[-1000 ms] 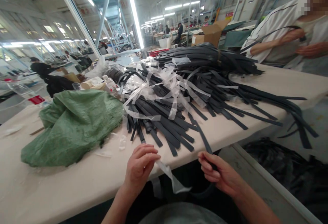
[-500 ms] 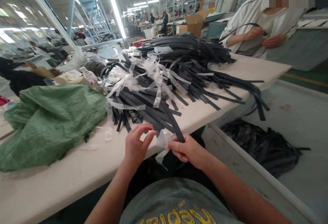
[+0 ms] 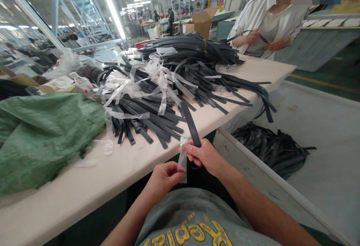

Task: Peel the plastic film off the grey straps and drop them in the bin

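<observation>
Pale surface [image 3: 84, 186] runs diagonally through the view. White bin [image 3: 323, 126] just beside its near edge, on the right. Co-worker [image 3: 242, 17] in a white jacket at the surface's far right corner, both hands on a dark strap [image 3: 263, 38]. Green sheet [image 3: 50, 133] crumpled on the left. Strap pile [image 3: 152, 116], dark, mid-surface, ends fanned toward the wearer, a few drooping over the edge at right; thick strap bundle [image 3: 185, 47] lies behind it. Dark heap [image 3: 270, 148] inside the bin. Carton [image 3: 205, 23] beyond the bundle. Translucent strip tangle [image 3: 161, 71] on top of the pile.

Right grip [image 3: 206, 158]: closed around one strap, at the near edge. Left grip [image 3: 165, 180]: pinching a strip low down, nearer the body. Held strap [image 3: 190, 124] slants up and away from the right grip, dark, flat. Held strip [image 3: 182, 161], translucent, near-vertical between the hands, top at the right fingertips; can't tell whether those pinch it too.
</observation>
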`<state>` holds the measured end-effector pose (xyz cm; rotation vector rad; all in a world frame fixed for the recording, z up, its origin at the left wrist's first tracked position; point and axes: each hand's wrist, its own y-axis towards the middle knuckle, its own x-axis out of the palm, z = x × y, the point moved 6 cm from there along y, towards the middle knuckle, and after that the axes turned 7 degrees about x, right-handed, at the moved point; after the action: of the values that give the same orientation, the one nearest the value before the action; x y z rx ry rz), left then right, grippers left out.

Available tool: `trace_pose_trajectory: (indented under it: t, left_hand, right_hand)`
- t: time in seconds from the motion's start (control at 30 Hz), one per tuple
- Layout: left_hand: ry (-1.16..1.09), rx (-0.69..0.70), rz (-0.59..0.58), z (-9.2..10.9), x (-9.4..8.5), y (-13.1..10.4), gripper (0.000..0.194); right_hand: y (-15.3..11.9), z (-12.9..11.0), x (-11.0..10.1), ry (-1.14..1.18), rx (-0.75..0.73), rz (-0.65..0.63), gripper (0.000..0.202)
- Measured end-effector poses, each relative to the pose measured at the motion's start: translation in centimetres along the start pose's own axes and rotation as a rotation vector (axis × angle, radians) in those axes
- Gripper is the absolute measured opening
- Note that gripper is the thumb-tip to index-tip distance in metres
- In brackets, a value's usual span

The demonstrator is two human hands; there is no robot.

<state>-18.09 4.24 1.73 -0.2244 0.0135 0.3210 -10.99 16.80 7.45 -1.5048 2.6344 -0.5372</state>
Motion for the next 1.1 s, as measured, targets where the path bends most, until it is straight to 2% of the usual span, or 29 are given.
trace_pose_trajectory:
  t: [0.2, 0.3, 0.4, 0.47, 0.57, 0.67, 0.77, 0.83, 0.93, 1.1]
  left_hand:
    - [0.036, -0.089, -0.132, -0.7, 1.7, -0.3, 0.017]
    - [-0.088, -0.130, -0.170, -1.0, 2.3, -0.1, 0.019]
    - [-0.425, -0.220, -0.089, -1.4, 2.4, 0.4, 0.029]
    - [-0.633, -0.240, 0.004, -1.5, 2.3, 1.1, 0.036]
    - [-0.828, -0.236, 0.142, -1.2, 2.2, 2.4, 0.039]
    - [-0.926, -0.249, 0.244, -0.9, 2.6, 3.6, 0.036]
    - [-0.969, -0.231, 0.264, -0.5, 3.4, 4.4, 0.031]
    - [-0.980, -0.221, 0.248, -0.3, 3.9, 4.6, 0.032]
    - [-0.976, -0.221, 0.233, -0.4, 4.1, 4.6, 0.034]
    - [-0.971, -0.241, 0.261, -1.1, 4.2, 4.1, 0.031]
  right_hand:
    - [0.5, 0.6, -0.3, -0.059, -0.009, -0.001, 0.041]
    - [0.5, 0.9, -1.5, -0.085, -0.052, 0.035, 0.049]
    - [-1.0, 0.4, -4.2, -0.047, -0.162, 0.116, 0.057]
    - [-3.1, 0.0, -6.4, -0.059, -0.203, 0.186, 0.051]
    - [-6.9, 0.5, -8.3, -0.225, -0.100, 0.206, 0.042]
    - [-10.3, 1.7, -8.2, -0.494, 0.006, 0.166, 0.041]
    - [-12.0, 2.2, -6.7, -0.762, -0.061, 0.161, 0.046]
    - [-12.0, 2.7, -5.8, -0.863, -0.089, 0.164, 0.046]
    - [-11.5, 3.4, -5.6, -0.949, -0.078, 0.224, 0.045]
    - [-10.5, 4.0, -5.5, -0.973, -0.044, 0.243, 0.047]
